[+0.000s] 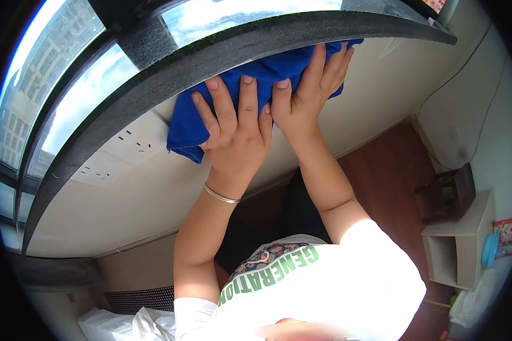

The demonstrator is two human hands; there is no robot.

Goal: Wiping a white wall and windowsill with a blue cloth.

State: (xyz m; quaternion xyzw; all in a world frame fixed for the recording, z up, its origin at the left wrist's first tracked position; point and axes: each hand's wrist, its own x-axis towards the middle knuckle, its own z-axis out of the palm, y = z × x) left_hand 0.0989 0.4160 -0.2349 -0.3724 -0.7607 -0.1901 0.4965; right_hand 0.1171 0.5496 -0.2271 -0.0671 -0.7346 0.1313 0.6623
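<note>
A dark blue cloth [188,128] lies against the pale wall just under the grey stone window sill [222,57]. My left hand [236,128], with a bangle on its wrist, presses flat on the cloth, fingers spread and stretched toward the sill. Beside it, to the right and a little higher, my right hand [307,94] also lies on the cloth with its fingers extended. The two thumbs are close together near the middle of the cloth. Neither hand's fingers are wrapped around the cloth. Part of the cloth is hidden under both hands.
Wall sockets [133,142] sit left of the cloth. Windows [85,85] rise beyond the sill. To the right, a dark wooden stool [446,190] and a white open-fronted cabinet [461,244] stand on the reddish-brown floor [375,170]. A black cable [432,96] hangs along the right wall.
</note>
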